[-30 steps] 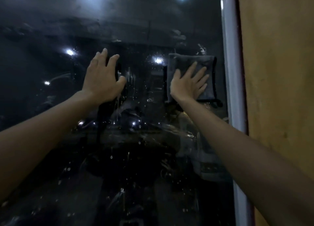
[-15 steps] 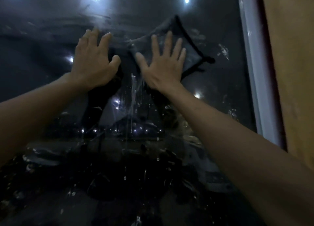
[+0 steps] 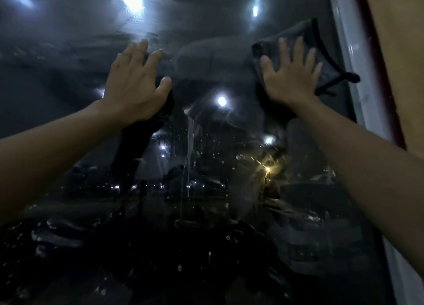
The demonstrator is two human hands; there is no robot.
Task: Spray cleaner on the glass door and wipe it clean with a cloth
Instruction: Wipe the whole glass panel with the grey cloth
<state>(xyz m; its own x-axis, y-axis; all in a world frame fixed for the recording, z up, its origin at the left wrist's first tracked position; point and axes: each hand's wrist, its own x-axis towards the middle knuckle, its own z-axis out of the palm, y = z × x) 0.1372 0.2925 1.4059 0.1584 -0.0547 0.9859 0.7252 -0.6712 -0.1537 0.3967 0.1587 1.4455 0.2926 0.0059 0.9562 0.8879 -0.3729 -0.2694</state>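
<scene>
The glass door fills the view, dark, with reflected lights, smears near the top and runs of liquid down its middle. My right hand lies flat with spread fingers on a grey cloth edged in black, pressing it to the glass at the upper right, close to the frame. My left hand rests flat on the bare glass at the upper left, fingers apart, holding nothing. No spray bottle is in view.
A white door frame runs down the right side of the pane, and a yellow wall stands beyond it. Droplets speckle the lower glass. Street lights and parked cars show dimly through the pane.
My right hand slid the cloth up and left toward the middle, then back right to the frame. My left hand stayed pressed on the glass.
</scene>
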